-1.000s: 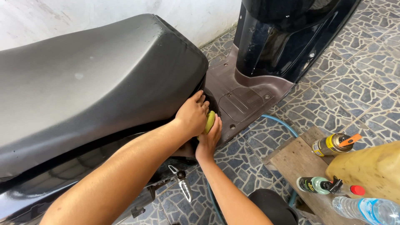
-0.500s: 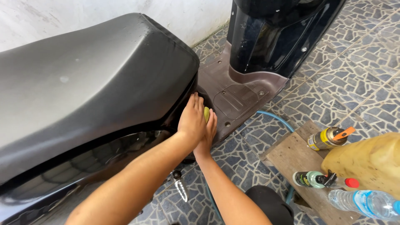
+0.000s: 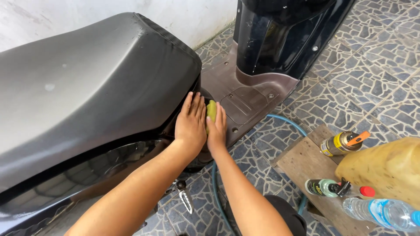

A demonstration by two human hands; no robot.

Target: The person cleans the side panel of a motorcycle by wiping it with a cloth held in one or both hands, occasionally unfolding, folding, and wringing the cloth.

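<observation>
Hands have slid lower along the front edge of the scooter seat [image 3: 96,87] since a moment ago. The left hand [image 3: 190,122] lies flat and open against the dark panel under the seat; the right hand [image 3: 216,129] presses a yellow-green sponge [image 3: 211,110] beside it, fingers extended over it. The wiping stroke seems to be working downward. Right of the hands, a wooden board [image 3: 302,161] holds spray cans; a blue hose [image 3: 284,121] crosses the mosaic stone floor [image 3: 376,78].
</observation>
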